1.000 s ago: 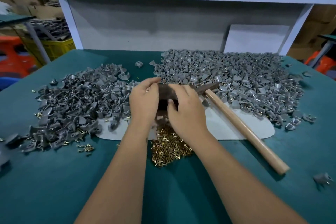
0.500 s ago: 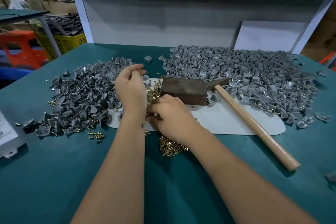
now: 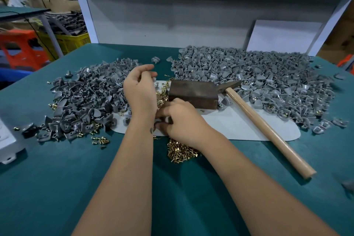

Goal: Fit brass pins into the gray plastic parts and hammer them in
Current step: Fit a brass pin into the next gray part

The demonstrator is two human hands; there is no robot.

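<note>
Right hand (image 3: 180,119) pinches at small, light, stiff brass pins (image 3: 180,152) heaped on desk (image 3: 57,188) by block (image 3: 193,94), left hand (image 3: 139,90) loosely curled, contents unclear; pins likely roll, best fingertip-pinched by shank.

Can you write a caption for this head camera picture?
Two hands sort gray parts and brass pins beside a hammer.

Block (image 3: 193,94) on the mat (image 3: 239,126) — hammer (image 3: 268,130) to its right, pins (image 3: 180,152) in front.
</note>
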